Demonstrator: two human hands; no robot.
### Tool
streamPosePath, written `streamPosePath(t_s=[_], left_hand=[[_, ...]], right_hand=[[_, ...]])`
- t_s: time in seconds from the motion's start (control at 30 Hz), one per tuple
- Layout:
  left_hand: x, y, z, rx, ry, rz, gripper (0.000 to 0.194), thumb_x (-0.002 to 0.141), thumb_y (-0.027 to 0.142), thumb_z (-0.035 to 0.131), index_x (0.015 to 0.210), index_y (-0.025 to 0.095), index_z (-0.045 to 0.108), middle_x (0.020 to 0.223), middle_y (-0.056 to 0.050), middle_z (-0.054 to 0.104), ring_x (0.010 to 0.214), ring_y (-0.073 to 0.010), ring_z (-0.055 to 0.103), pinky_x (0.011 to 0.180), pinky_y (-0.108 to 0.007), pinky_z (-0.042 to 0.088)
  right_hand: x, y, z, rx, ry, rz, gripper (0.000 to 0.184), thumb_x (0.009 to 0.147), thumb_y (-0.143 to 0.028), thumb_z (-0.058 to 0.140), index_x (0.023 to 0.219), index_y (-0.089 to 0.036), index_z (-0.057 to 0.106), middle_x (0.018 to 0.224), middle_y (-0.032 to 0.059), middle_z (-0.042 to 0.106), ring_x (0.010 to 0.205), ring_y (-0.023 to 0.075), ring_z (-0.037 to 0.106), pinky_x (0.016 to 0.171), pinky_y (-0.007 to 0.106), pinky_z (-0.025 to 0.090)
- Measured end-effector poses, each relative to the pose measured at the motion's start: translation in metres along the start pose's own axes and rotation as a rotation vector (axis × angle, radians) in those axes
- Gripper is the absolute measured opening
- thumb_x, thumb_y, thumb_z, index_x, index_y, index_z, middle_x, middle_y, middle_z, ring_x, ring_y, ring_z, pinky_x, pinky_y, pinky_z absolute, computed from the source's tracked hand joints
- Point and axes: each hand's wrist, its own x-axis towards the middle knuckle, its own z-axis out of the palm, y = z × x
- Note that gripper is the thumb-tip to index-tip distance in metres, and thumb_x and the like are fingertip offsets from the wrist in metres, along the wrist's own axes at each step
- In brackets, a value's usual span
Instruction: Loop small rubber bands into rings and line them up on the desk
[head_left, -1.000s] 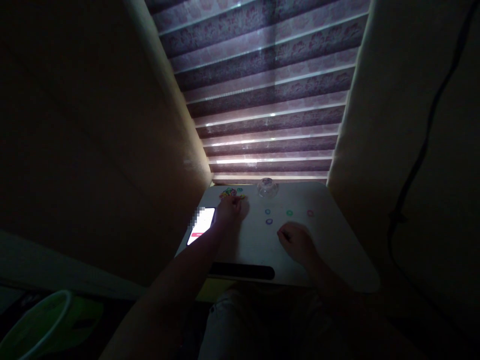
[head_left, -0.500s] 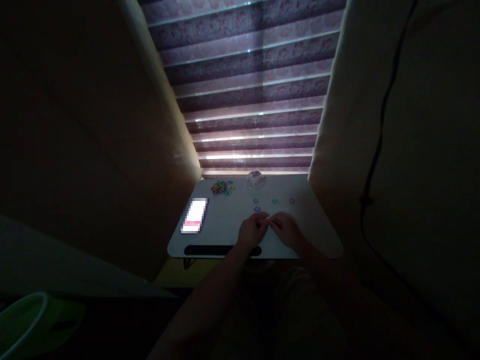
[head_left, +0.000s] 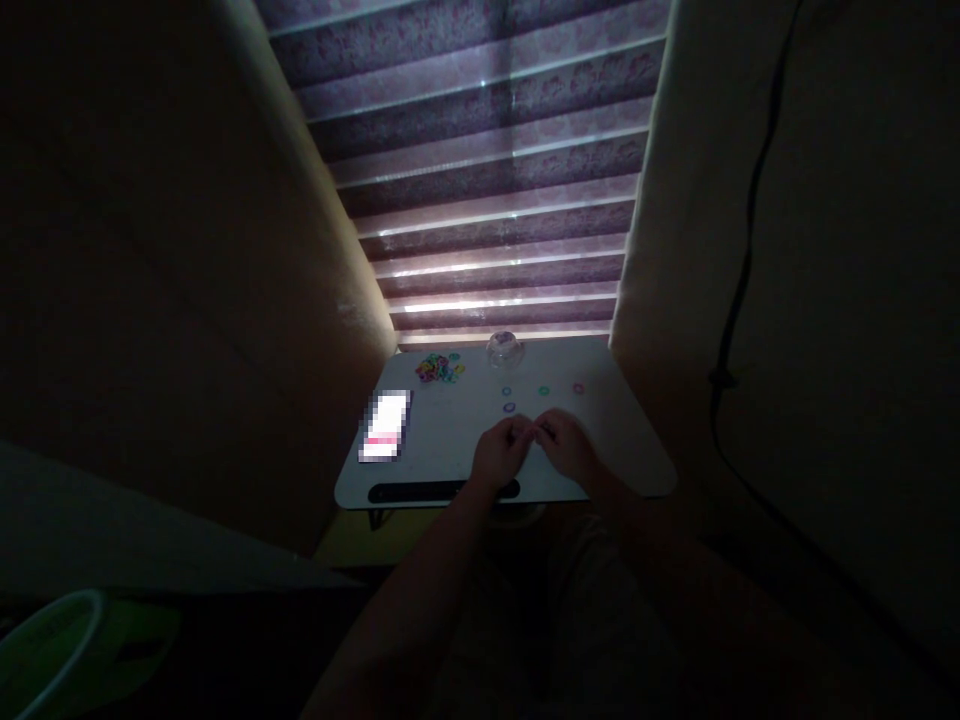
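My left hand (head_left: 501, 452) and my right hand (head_left: 564, 443) meet fingertip to fingertip above the front half of a white lap table (head_left: 442, 440). Both are closed in a pinch; whatever is between the fingers is too small and dark to make out. Just beyond them lie small loose rings: a purple ring (head_left: 509, 407), a blue ring (head_left: 506, 391), a green ring (head_left: 544, 391) and a pink ring (head_left: 578, 389). A heap of many-coloured rings (head_left: 439, 369) sits at the table's back left. A small clear jar (head_left: 505, 349) stands at the back middle.
A phone (head_left: 385, 426) with a blurred-out screen lies on the table's left side. Along the front edge runs a black slot (head_left: 420, 491). Pleated blinds (head_left: 502, 220) hang behind. A green tub (head_left: 75, 640) is at lower left, and a dark cable (head_left: 746, 250) hangs on the right wall.
The view has shifted slightly, so the table and rings appear a little higher and further left. My hands stay together at the fingertips, with only a small change in finger pose.
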Motion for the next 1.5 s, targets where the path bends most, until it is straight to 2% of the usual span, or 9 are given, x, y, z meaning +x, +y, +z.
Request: streamPosePath(t_s=[0.23,0.47,0.67,0.93,1.07,1.17,1.3,1.4,1.5], left_hand=[[-0.001,0.003,0.000,0.012,-0.001,-0.027,0.030,0.087,0.046,0.053,0.087,0.018,0.065,0.080,-0.002,0.068,0.070,-0.0129,0.059,0.067,-0.024,0.044],[-0.001,0.001,0.000,-0.010,-0.009,-0.007,0.028,0.089,0.043,0.053,0.090,0.019,0.066,0.081,-0.002,0.069,0.072,-0.0127,0.060,0.068,-0.023,0.044],[-0.001,0.004,-0.001,-0.042,-0.017,0.014,0.026,0.088,0.042,0.054,0.090,0.019,0.066,0.079,0.000,0.068,0.069,-0.0119,0.059,0.065,-0.022,0.042],[0.001,0.002,0.003,-0.026,-0.034,0.001,0.028,0.089,0.044,0.053,0.086,0.019,0.064,0.078,0.000,0.068,0.070,-0.0124,0.059,0.067,-0.023,0.042],[-0.001,0.001,0.002,-0.048,0.002,0.012,0.029,0.091,0.042,0.049,0.085,0.018,0.064,0.083,-0.001,0.069,0.075,-0.0123,0.060,0.072,-0.023,0.043],[-0.002,0.000,0.002,-0.035,-0.006,0.011,0.030,0.090,0.044,0.049,0.083,0.018,0.063,0.082,-0.001,0.068,0.072,-0.0119,0.059,0.069,-0.023,0.043],[-0.002,-0.002,0.002,0.066,-0.019,0.007,0.033,0.088,0.048,0.051,0.082,0.018,0.062,0.075,-0.001,0.066,0.066,-0.0125,0.056,0.062,-0.023,0.039],[-0.001,-0.002,0.002,0.099,-0.015,0.016,0.033,0.088,0.048,0.051,0.081,0.017,0.061,0.072,-0.001,0.064,0.065,-0.0128,0.055,0.060,-0.023,0.037],[-0.001,0.000,0.002,0.097,-0.010,0.016,0.036,0.087,0.052,0.050,0.081,0.018,0.061,0.071,-0.001,0.064,0.064,-0.0130,0.056,0.060,-0.024,0.037]], right_hand=[[-0.001,-0.001,-0.002,0.106,0.072,0.025,0.017,0.086,-0.020,0.044,0.071,-0.020,0.052,0.071,0.0010,0.055,0.070,0.0147,0.052,0.068,0.027,0.039],[0.000,0.001,0.001,0.057,-0.012,-0.017,0.017,0.086,-0.032,0.054,0.076,-0.020,0.059,0.072,0.0017,0.058,0.069,0.0153,0.053,0.066,0.028,0.038],[0.001,-0.002,-0.002,0.088,0.030,0.015,0.017,0.085,-0.029,0.053,0.072,-0.020,0.057,0.070,0.0015,0.058,0.067,0.0146,0.052,0.063,0.027,0.038],[0.001,0.002,-0.002,0.210,0.149,0.100,0.013,0.082,-0.025,0.051,0.070,-0.021,0.052,0.065,-0.0003,0.055,0.060,0.0131,0.051,0.058,0.026,0.039],[0.003,0.012,-0.005,0.431,0.327,0.256,0.017,0.087,-0.029,0.043,0.071,-0.022,0.046,0.060,-0.0027,0.052,0.049,0.0114,0.048,0.051,0.025,0.039],[0.001,0.012,-0.006,0.422,0.225,0.223,0.016,0.085,-0.031,0.048,0.072,-0.022,0.047,0.060,-0.0022,0.054,0.050,0.0117,0.049,0.051,0.025,0.039],[-0.004,-0.001,-0.004,0.147,0.051,0.052,0.013,0.081,-0.033,0.060,0.081,-0.021,0.056,0.067,-0.0004,0.057,0.060,0.0131,0.050,0.057,0.025,0.037],[-0.005,-0.006,-0.002,-0.012,-0.004,-0.023,0.016,0.084,-0.032,0.058,0.072,-0.020,0.057,0.065,0.0001,0.055,0.062,0.0136,0.048,0.060,0.026,0.034],[-0.004,-0.003,-0.002,-0.048,-0.003,-0.016,0.019,0.086,-0.028,0.055,0.069,-0.020,0.056,0.066,0.0003,0.055,0.065,0.0137,0.048,0.062,0.026,0.034]])
